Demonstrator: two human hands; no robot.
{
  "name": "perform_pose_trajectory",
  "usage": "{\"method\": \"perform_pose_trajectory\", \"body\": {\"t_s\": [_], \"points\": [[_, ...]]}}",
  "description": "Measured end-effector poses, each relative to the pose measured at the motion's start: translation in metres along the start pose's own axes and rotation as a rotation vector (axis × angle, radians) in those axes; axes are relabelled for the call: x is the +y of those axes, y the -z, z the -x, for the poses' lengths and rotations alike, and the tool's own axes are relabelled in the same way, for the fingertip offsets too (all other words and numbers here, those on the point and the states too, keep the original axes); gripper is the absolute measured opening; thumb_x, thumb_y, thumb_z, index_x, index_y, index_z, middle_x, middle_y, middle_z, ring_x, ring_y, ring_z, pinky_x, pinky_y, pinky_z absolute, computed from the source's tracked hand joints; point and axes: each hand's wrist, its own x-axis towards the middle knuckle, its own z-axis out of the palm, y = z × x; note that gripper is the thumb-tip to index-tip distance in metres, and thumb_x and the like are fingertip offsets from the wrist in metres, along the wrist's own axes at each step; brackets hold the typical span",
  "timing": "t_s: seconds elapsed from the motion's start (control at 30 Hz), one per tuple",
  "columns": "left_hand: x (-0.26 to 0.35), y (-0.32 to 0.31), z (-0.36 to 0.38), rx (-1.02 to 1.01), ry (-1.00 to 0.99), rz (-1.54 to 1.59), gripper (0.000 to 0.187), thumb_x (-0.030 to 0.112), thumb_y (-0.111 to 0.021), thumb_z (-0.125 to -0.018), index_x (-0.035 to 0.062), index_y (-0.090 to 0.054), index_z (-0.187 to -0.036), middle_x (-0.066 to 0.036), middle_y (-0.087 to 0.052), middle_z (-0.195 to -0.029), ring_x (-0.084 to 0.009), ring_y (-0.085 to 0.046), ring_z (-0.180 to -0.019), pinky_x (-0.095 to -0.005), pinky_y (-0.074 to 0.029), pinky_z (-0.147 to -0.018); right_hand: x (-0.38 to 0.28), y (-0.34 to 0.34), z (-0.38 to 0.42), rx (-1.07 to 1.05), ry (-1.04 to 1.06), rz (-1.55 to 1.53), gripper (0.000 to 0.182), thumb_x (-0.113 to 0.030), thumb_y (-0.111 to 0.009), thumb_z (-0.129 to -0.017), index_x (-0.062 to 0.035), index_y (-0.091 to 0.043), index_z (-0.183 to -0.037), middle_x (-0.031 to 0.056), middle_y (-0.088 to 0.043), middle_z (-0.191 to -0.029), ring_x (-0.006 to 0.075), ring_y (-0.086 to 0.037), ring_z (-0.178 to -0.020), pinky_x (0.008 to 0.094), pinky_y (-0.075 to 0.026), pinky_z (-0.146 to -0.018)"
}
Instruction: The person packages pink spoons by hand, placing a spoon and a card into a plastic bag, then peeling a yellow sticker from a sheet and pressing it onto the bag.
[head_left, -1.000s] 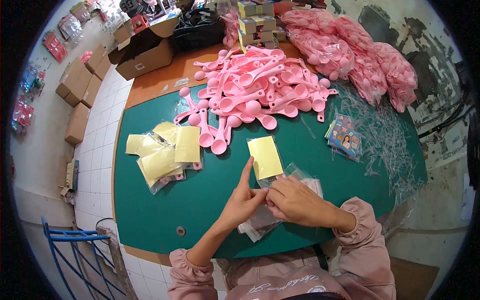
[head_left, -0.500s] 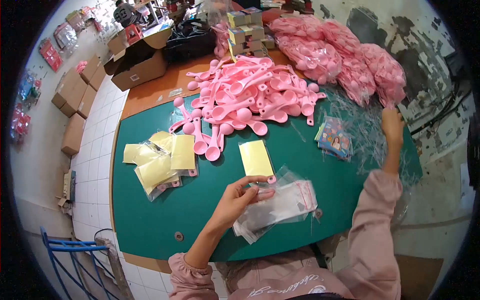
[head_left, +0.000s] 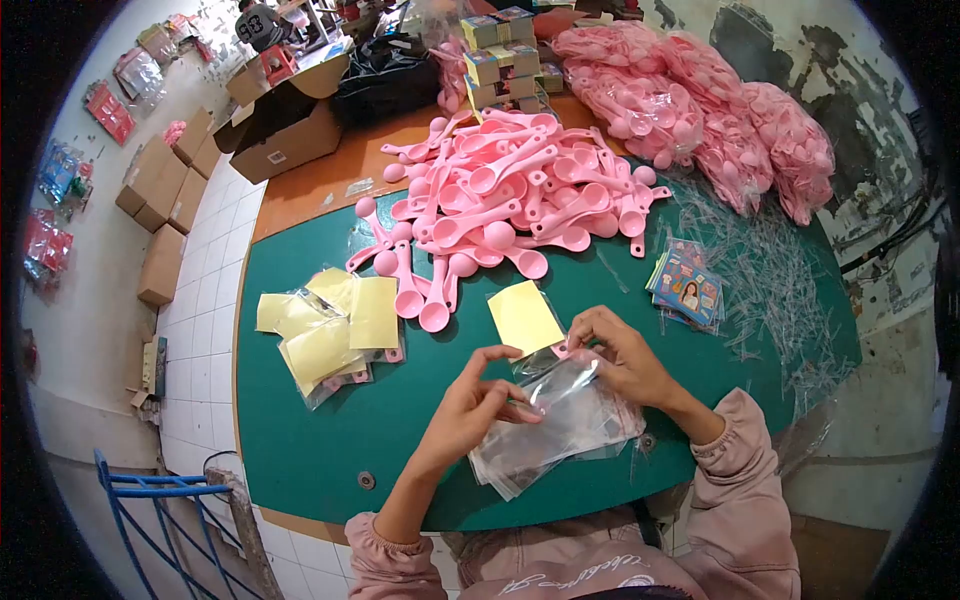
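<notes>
My right hand (head_left: 622,360) pinches the edge of a clear plastic bag (head_left: 565,398) between thumb and finger. Across from it, my left hand (head_left: 478,402) has its fingers apart, with the fingertips touching the bag. Beneath both hands lies a loose stack of clear plastic bags (head_left: 520,455). Just beyond them is a packet with a yellow card (head_left: 527,318); a pink handle end pokes out at its lower corner, close to my right fingertips. A heap of pink measuring spoons (head_left: 500,190) covers the table behind.
Several packets with yellow cards (head_left: 325,330) lie to the left. Printed cards (head_left: 688,283) are stacked to the right, beside scattered clear plastic strips (head_left: 775,290). Bagged pink spoons (head_left: 715,120), card bundles (head_left: 500,65) and an open carton (head_left: 290,130) stand at the back.
My right hand has come from the plastic strips at the far right to the bags and now pinches one. My left hand stays at the stack, its fingers spread wider.
</notes>
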Motion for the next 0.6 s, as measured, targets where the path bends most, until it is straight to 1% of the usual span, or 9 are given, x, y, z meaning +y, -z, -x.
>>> {"method": "perform_pose_trajectory", "body": {"t_s": [0.03,0.07,0.1,0.17,0.2,0.3,0.43,0.5,0.6], "points": [[0.000,0.000,0.001,0.048,-0.041,-0.246,0.024,0.006,-0.042,-0.089,0.0019,-0.042,-0.113,-0.016,-0.061,-0.095,-0.0166,-0.061,-0.091,-0.0253,-0.049,-0.069,0.002,-0.002,-0.001,0.045,0.028,-0.030,0.013,-0.008,-0.059,-0.080,-0.0026,-0.054,-0.092,0.0066,-0.047,-0.094,0.0128,-0.051,-0.082,0.0256,-0.046,-0.065],[-0.001,-0.002,0.001,0.125,-0.118,-0.501,0.027,0.006,-0.053,-0.083,0.0017,-0.043,-0.108,-0.015,-0.060,-0.094,-0.0159,-0.062,-0.086,-0.0254,-0.051,-0.064,0.004,-0.004,-0.001,0.091,0.056,-0.060,0.012,-0.008,-0.058,-0.081,-0.0022,-0.054,-0.091,0.0060,-0.048,-0.093,0.0116,-0.052,-0.080,0.0249,-0.046,-0.064],[0.000,-0.005,0.000,0.126,-0.115,-0.501,0.027,0.006,-0.053,-0.083,0.0017,-0.043,-0.108,-0.015,-0.060,-0.094,-0.0159,-0.062,-0.086,-0.0254,-0.051,-0.064,0.007,-0.006,0.000,0.090,0.054,-0.063,0.012,-0.008,-0.058,-0.081,-0.0022,-0.054,-0.091,0.0060,-0.048,-0.093,0.0116,-0.052,-0.080,0.0249,-0.046,-0.064],[0.002,-0.012,-0.004,0.188,-0.246,-0.735,0.026,0.009,-0.061,-0.079,0.0020,-0.049,-0.101,-0.010,-0.059,-0.089,-0.0140,-0.061,-0.081,-0.0245,-0.051,-0.059,0.011,-0.011,0.001,0.051,-0.045,-0.158,0.011,-0.010,-0.056,-0.084,-0.0004,-0.053,-0.089,0.0056,-0.054,-0.086,0.0111,-0.056,-0.074,0.0244,-0.048,-0.062],[-0.009,-0.007,-0.009,0.239,-0.306,-0.743,0.021,0.010,-0.064,-0.077,0.0015,-0.054,-0.093,-0.006,-0.056,-0.085,-0.0138,-0.060,-0.077,-0.0243,-0.050,-0.054,0.010,-0.012,0.000,0.049,-0.044,-0.160,0.011,-0.010,-0.056,-0.084,-0.0004,-0.053,-0.089,0.0056,-0.054,-0.086,0.0111,-0.056,-0.074,0.0244,-0.048,-0.062],[-0.013,-0.004,-0.011,0.333,-0.313,-0.791,0.015,0.009,-0.064,-0.077,0.0015,-0.056,-0.088,-0.006,-0.055,-0.082,-0.0136,-0.060,-0.077,-0.0235,-0.050,-0.055,0.005,-0.014,-0.002,0.092,-0.183,-0.272,0.012,-0.010,-0.055,-0.085,0.0013,-0.052,-0.086,0.0059,-0.059,-0.078,0.0115,-0.060,-0.067,0.0238,-0.049,-0.061],[-0.013,-0.003,-0.011,0.338,-0.285,-0.830,0.019,0.008,-0.064,-0.077,0.0000,-0.052,-0.090,-0.007,-0.055,-0.082,-0.0131,-0.060,-0.076,-0.0235,-0.051,-0.056,0.006,-0.018,-0.003,0.082,-0.260,-0.318,0.010,-0.005,-0.054,-0.084,0.0024,-0.048,-0.086,0.0075,-0.060,-0.077,0.0117,-0.061,-0.066,0.0239,-0.050,-0.058],[-0.010,-0.008,-0.011,0.429,-0.175,-0.639,0.025,0.008,-0.065,-0.077,-0.0001,-0.046,-0.093,-0.005,-0.056,-0.082,-0.0094,-0.057,-0.074,-0.0223,-0.048,-0.060,0.007,-0.020,-0.004,0.116,-0.264,-0.341,0.010,-0.005,-0.055,-0.084,0.0027,-0.048,-0.084,0.0076,-0.060,-0.075,0.0118,-0.061,-0.063,0.0237,-0.051,-0.055],[-0.017,-0.006,-0.013,0.459,-0.174,-0.493,0.027,0.007,-0.064,-0.078,0.0015,-0.043,-0.094,-0.006,-0.057,-0.084,-0.0093,-0.058,-0.074,-0.0228,-0.048,-0.061,0.008,-0.022,-0.005,0.141,-0.268,-0.328,0.010,-0.003,-0.054,-0.084,0.0022,-0.046,-0.085,0.0083,-0.059,-0.075,0.0121,-0.061,-0.062,0.0239,-0.051,-0.053]]}}
